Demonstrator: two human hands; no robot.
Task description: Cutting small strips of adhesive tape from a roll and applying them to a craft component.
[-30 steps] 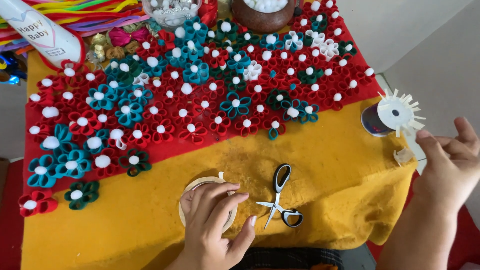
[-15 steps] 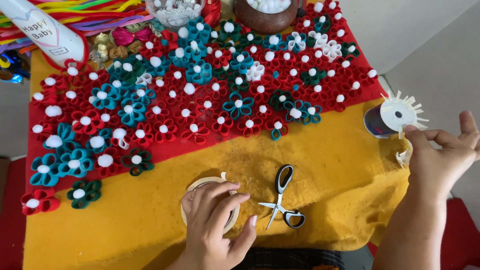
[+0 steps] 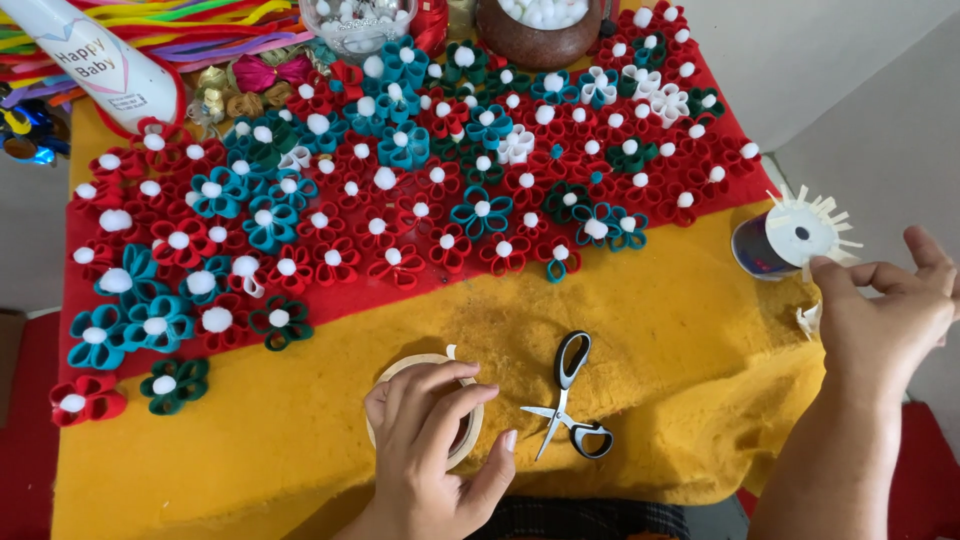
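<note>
My left hand (image 3: 432,440) rests on a roll of beige tape (image 3: 420,372) lying flat on the yellow felt cloth (image 3: 690,340), fingers curled over its rim. Small scissors (image 3: 568,398) with black and grey handles lie just right of the roll, blades slightly apart. My right hand (image 3: 880,315) hovers at the table's right edge, fingers spread, fingertips next to a white disc (image 3: 800,232) with short tape strips stuck round its rim, which sits on a dark cup (image 3: 752,256). A small white scrap (image 3: 808,320) is just beside that hand.
Many red, teal and green felt flowers (image 3: 400,190) with white pompom centres cover the red cloth behind. At the back stand a white bottle (image 3: 95,62), a glass bowl (image 3: 358,22) and a brown bowl of pompoms (image 3: 540,25). Coloured strips (image 3: 150,20) lie at back left.
My right hand has drifted slightly up and right, away from the white disc, with its fingers opening. My left hand stays on the tape roll.
</note>
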